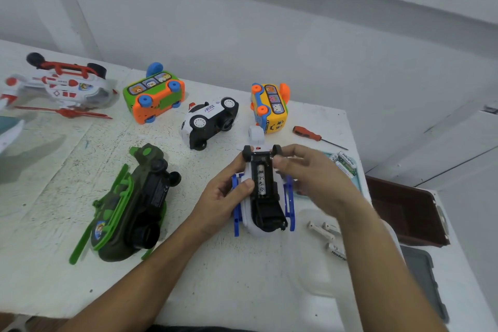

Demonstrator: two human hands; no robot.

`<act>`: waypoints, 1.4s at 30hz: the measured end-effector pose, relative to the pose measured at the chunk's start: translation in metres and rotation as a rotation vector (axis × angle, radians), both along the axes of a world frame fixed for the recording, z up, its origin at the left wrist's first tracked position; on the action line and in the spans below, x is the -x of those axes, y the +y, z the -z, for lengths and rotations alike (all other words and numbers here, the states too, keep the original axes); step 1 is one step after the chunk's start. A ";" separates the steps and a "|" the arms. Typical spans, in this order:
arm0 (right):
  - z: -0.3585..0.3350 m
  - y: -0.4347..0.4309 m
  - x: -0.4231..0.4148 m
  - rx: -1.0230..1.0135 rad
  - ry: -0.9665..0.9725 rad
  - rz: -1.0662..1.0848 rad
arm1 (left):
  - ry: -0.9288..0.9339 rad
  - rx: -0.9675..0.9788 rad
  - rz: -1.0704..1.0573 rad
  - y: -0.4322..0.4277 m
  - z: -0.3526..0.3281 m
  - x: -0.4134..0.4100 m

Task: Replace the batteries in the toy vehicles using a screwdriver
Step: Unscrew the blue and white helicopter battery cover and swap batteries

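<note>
Got the white-and-blue heli (265, 213) belly-up in both hands, mid-desk and a bit right of centre. My left hand (225, 195) grips its left side with the thumb on the compartment rim. My right hand (310, 170) is curled round the wheel end, thumb tip by the top of the compartment. It's a bit blurry there, so can't tell if anything else is pinched.

Room-wise: bare desk (242, 277) runs from the heli back to the near edge under my forearms. Camo heli (129, 205) lies on its side to the left, well apart. Police car (210, 124) and yellow bus (269, 108) are just behind the heli, the green bus (155, 94) and red heli (59, 86) further back left. On the right it's tight: screwdriver (318, 137) lies behind my right hand, a teal tray (359, 183) with fresh cells (345, 163) sits at the desk's right edge, loose cells (323, 232) lie near my right forearm, and a brown bin (404, 210) sits just past that edge.

The heli's black underside faces up, compartment open, one battery (260, 180) seated lengthwise in it. Blue skids stick out either side, with two black wheels at the far end.
</note>
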State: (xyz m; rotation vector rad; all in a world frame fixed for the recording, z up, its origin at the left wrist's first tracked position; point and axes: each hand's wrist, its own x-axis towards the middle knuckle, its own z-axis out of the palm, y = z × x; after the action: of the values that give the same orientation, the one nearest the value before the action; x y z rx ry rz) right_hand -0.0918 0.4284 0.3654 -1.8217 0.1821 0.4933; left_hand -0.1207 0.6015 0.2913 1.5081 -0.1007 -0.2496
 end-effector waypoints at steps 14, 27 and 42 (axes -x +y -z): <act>0.033 -0.039 -0.072 0.939 -0.220 -0.090 | 0.028 0.042 -0.012 0.001 -0.002 0.001; 0.031 -0.032 -0.050 0.802 -0.189 -0.005 | 0.026 0.077 -0.013 0.000 -0.007 0.002; -0.028 -0.008 0.004 -0.206 -0.218 0.261 | 0.053 0.086 -0.039 0.000 -0.009 0.003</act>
State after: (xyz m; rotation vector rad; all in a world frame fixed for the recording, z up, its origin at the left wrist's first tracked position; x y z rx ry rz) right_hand -0.0954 0.4203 0.3937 -1.6075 0.2077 0.1233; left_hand -0.1237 0.6011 0.3000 1.4159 -0.0387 -0.2510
